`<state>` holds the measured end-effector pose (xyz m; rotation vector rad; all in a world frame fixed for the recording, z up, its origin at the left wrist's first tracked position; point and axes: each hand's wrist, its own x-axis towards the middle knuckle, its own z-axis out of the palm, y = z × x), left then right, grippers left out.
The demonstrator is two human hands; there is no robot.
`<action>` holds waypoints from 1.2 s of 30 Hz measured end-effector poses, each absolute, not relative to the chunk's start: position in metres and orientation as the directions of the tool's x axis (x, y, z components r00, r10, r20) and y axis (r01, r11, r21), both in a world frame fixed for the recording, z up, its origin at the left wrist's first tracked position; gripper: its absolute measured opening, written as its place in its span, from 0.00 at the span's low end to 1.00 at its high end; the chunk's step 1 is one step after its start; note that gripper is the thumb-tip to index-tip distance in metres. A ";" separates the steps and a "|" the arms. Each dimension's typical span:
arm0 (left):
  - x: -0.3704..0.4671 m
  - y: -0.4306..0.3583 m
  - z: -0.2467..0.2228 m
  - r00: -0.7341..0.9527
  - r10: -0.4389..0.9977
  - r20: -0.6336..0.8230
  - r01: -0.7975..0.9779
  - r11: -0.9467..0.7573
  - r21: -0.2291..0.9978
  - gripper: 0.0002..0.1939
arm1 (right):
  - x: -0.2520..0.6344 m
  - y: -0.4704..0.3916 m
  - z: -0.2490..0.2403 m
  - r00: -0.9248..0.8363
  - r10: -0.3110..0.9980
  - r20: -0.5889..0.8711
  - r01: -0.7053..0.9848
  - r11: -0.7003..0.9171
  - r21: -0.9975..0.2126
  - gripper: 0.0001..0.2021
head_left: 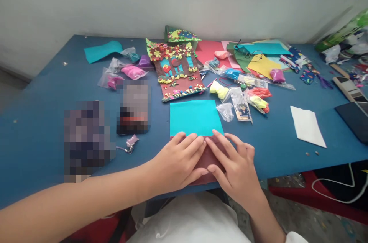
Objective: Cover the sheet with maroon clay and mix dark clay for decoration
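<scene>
A turquoise sheet (194,116) lies on the table in front of me, its near part covered by a brown layer (207,158) that looks like flattened clay. My left hand (185,155) rests flat on the left side of the brown layer, fingertips at its upper edge. On the right side lies my right hand (232,158), fingers spread, its fingertips close to the border with the turquoise. Both hands hold nothing. Just beyond the sheet lies a decorated clay picture (179,70) with small flowers, mushrooms and trees. Parts of the brown layer are hidden under my hands.
Bagged clay in pink (133,71), yellow (219,89) and red (260,92) lies around the picture. Coloured sheets (264,64) are stacked at the back. A white paper (307,126) lies at right. Blurred items and a small charm (132,141) are at left.
</scene>
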<state>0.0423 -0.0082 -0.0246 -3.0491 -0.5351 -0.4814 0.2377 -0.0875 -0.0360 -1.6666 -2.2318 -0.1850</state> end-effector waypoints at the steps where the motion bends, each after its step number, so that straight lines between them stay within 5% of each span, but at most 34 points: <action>1: 0.042 -0.008 -0.025 0.890 0.325 0.318 0.332 -0.943 0.034 0.27 | 0.238 -0.087 -0.035 -0.277 0.901 0.333 0.945 0.319 -0.076 0.21; 6: 0.042 -0.011 -0.028 0.882 0.335 0.331 0.347 -0.937 0.025 0.27 | 0.238 -0.085 -0.031 -0.330 0.894 0.303 0.938 0.346 0.003 0.21; 12: 0.039 -0.009 -0.027 0.905 0.357 0.231 0.356 -0.933 0.046 0.30 | 0.239 -0.086 -0.036 -0.253 0.898 0.360 0.943 0.312 -0.116 0.22; 18: 0.041 -0.009 -0.028 0.903 0.380 0.200 0.378 -0.924 0.049 0.30 | 0.235 -0.083 -0.034 -0.242 0.908 0.342 0.956 0.284 -0.077 0.19; 29: 0.040 -0.007 -0.029 0.923 0.332 0.192 0.325 -0.943 0.065 0.31 | 0.232 -0.087 -0.035 -0.193 0.854 0.483 0.931 0.314 -0.184 0.16; 36: 0.041 -0.006 -0.024 0.943 0.281 0.177 0.246 -0.949 0.197 0.31 | 0.231 -0.083 -0.035 -0.209 0.845 0.493 0.919 0.342 -0.198 0.15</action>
